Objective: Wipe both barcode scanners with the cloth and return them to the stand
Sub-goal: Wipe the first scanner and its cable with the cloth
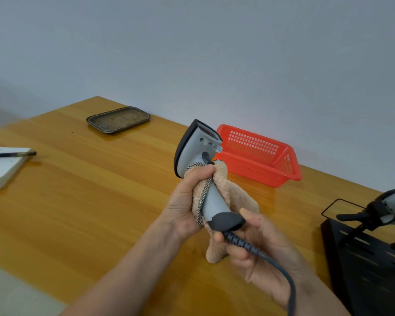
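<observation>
Now your left hand (187,197) wraps the cloth (235,197) around the upright scanner (196,147); your right hand (255,249) pinches its base. Stand (360,265) sits right, nearer that hand.

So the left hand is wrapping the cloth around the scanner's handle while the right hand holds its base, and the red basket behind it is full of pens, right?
Not quite. The head view shows the red basket holding nothing. The rest stands: the left hand wraps the cloth around the scanner handle, and the right hand holds its base.
</observation>
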